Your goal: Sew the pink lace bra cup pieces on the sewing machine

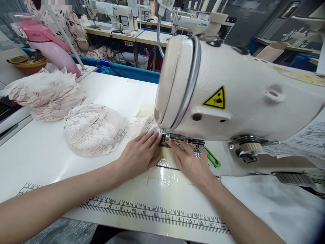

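A cream sewing machine (241, 95) fills the right half of the head view, its presser foot (166, 138) down near the table. My left hand (141, 152) lies flat on the table with fingers stretched toward the presser foot, pressing a small lace piece (141, 126). On the other side of the foot rests my right hand (189, 161), fingers extended and flat beside the needle area. Just left of my left hand sits a domed lace cup (92, 130).
A pile of lace pieces (45, 95) lies at the far left near a pink jug (50, 45). A printed ruler (157, 211) runs along the table's front edge. Green-handled snips (212, 157) lie under the machine. Another person (76, 30) sits at machines behind.
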{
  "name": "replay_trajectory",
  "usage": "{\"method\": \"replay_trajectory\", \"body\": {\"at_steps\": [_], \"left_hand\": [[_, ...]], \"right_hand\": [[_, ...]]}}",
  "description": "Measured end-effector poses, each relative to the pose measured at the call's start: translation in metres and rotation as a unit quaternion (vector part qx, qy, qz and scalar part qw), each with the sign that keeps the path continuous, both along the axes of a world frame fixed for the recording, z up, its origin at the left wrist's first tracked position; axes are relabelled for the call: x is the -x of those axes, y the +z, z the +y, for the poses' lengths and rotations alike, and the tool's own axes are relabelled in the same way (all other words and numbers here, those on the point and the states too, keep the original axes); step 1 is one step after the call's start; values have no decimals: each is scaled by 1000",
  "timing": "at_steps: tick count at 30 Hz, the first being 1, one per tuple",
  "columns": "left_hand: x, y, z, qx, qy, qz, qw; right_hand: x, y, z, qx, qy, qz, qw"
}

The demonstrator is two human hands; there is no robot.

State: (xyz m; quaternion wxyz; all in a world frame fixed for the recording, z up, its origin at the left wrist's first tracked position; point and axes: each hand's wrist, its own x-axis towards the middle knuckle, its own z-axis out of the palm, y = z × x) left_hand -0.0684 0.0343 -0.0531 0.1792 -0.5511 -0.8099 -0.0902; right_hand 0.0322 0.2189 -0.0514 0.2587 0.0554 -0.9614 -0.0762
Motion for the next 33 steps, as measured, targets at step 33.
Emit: {"method": "replay_trajectory", "body": {"at_steps": [33], "left_hand": [[98,71,-8,86,275,-184,940]], "right_hand": [[-25,33,50,-63,-180,-140,972]]}}
